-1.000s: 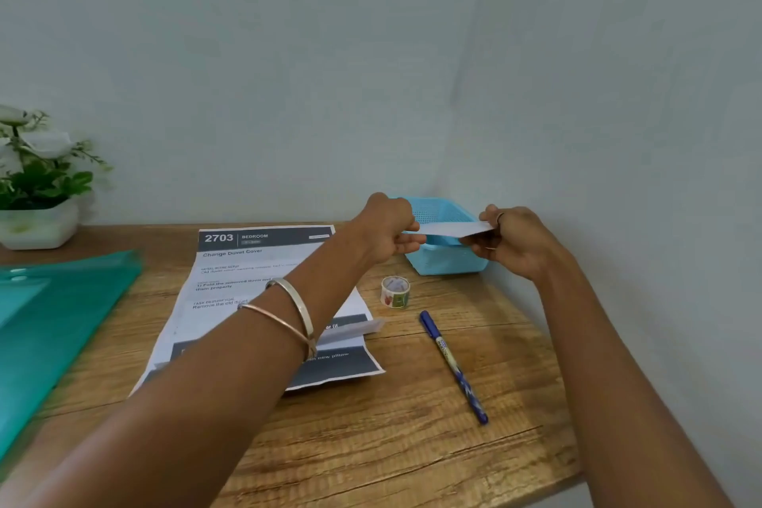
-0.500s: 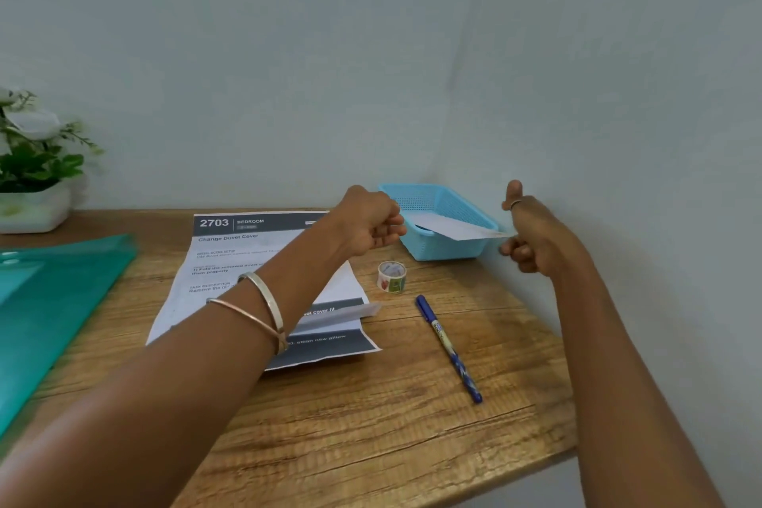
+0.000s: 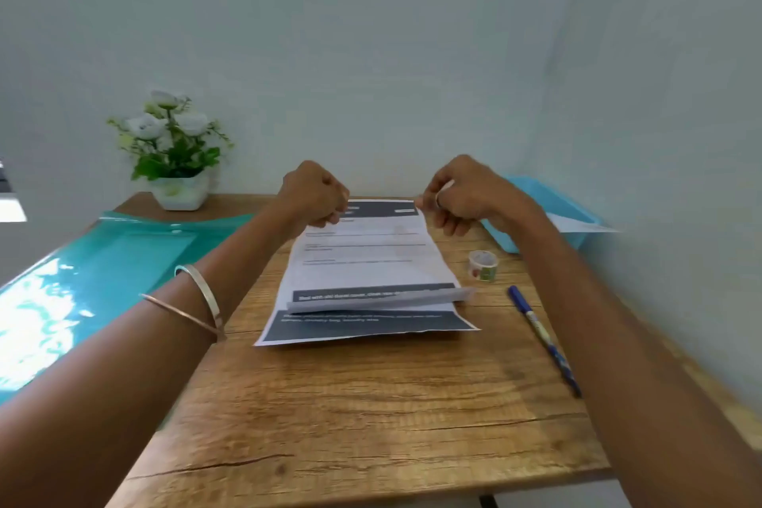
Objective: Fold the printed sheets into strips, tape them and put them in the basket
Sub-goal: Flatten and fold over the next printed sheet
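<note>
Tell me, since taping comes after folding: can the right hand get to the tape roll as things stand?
Probably yes. The tape roll stands alone on the table, just below the right hand, nothing between them. But that hand looks busy at the printed sheet's far corner.

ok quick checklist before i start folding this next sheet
1. Left hand at the far left corner of the printed sheet: ok; whether it pinches it, cannot tell.
2. Right hand at the far right corner: ok; grip cannot tell.
3. Sheet lying flat: not ok, a loose flap stands up near the front.
4. Tape roll close by: ok.
5. Pen off the sheet: ok.
6. Finished strip inside the basket: not ok, it overhangs the rim.
</note>
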Motion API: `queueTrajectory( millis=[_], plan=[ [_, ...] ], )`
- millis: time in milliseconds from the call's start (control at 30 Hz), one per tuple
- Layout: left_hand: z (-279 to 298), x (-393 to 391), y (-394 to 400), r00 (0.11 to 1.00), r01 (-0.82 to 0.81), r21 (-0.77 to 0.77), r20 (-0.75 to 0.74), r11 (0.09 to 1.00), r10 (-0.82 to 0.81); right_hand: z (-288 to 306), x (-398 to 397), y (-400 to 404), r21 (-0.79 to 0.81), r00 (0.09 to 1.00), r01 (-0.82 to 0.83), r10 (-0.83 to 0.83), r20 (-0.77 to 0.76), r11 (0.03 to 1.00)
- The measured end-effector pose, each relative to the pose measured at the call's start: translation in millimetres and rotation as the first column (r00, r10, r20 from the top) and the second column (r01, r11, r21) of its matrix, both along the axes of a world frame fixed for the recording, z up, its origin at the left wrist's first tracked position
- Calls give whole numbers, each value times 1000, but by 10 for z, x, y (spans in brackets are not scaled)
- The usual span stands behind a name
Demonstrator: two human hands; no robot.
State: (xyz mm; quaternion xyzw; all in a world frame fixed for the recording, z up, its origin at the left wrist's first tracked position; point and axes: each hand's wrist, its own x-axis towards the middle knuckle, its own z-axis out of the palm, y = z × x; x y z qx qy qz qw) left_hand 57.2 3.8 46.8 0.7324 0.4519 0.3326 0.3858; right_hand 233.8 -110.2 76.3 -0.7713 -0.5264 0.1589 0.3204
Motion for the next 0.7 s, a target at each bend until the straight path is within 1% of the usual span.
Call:
queueTrajectory(
  millis=[33,100,133,167,233,300,367,433,500,533,567,633,700],
  plan=[
    [-76,-99,62,997,-22,46,-79,999,26,-86,-32,128,-69,997,26,-21,74,997],
    [-219,-234,131,969,-26,127,-241,992,56,-237,-38,315,-186,958,99,-43,284,978],
    [-282,-286,152,946,-8,158,-317,987,59,-305,-41,384,-230,934,123,-34,356,965],
    [-340,-309,150,927,17,183,-372,983,53,-359,-28,413,-261,917,142,-27,398,955],
    [-435,-333,148,911,35,199,-409,979,50,-454,-29,436,-281,891,165,-21,453,945],
    [-518,-326,175,920,8,226,-383,974,81,-525,-58,442,-265,877,161,-15,480,951],
    [-560,-306,178,927,-36,263,-351,964,130,-585,-84,433,-226,882,160,-37,470,961],
    [-595,-298,190,937,-63,270,-314,961,150,-647,-76,445,-143,927,156,-95,363,977],
    [-627,-315,218,953,-101,229,-256,968,160,-703,-44,479,-58,975,157,-145,170,986],
    [-646,-326,243,964,-116,183,-217,976,155,-721,-12,501,-22,983,170,-169,66,985],
    [-663,-339,270,974,-131,133,-170,983,152,-742,22,513,24,981,189,-187,-59,982],
    [-686,-359,323,985,-157,30,-71,987,159,-782,95,540,94,921,255,-212,-328,962],
    [-680,-371,349,986,-166,-50,9,985,166,-782,135,542,143,861,291,-193,-471,946]
  ],
)
